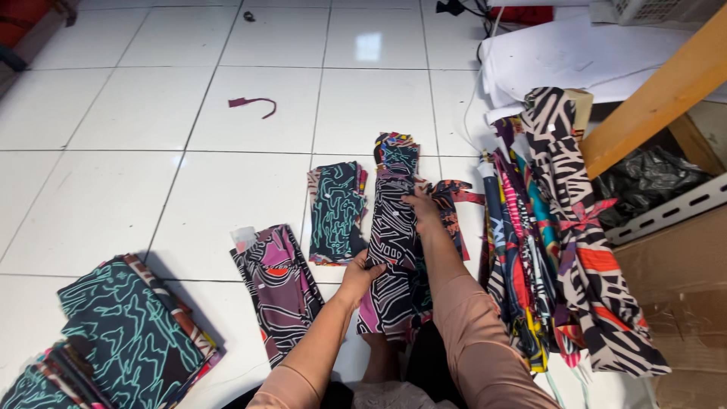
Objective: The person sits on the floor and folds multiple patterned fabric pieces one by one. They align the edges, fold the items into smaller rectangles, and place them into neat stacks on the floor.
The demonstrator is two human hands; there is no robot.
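My left hand (362, 274) grips the left edge of a long folded strip of black, white and purple patterned fabric (392, 250) lying on the white tiled floor (151, 189). Farther up the same strip, my right hand (424, 209) presses flat on it, next to an orange and black printed piece (452, 203). A second patterned stack (398, 155) lies just beyond the strip's far end. Both forearms wear pinkish sleeves.
A teal-on-black folded piece (335, 210) and a purple-black piece (280, 288) lie left of the hands. A thick folded stack (113, 333) sits bottom left. Several patterned fabrics (560, 242) hang at right beside a wooden beam (651, 98), black bag (644, 182) and cardboard. A purple scrap (254, 103) lies farther off.
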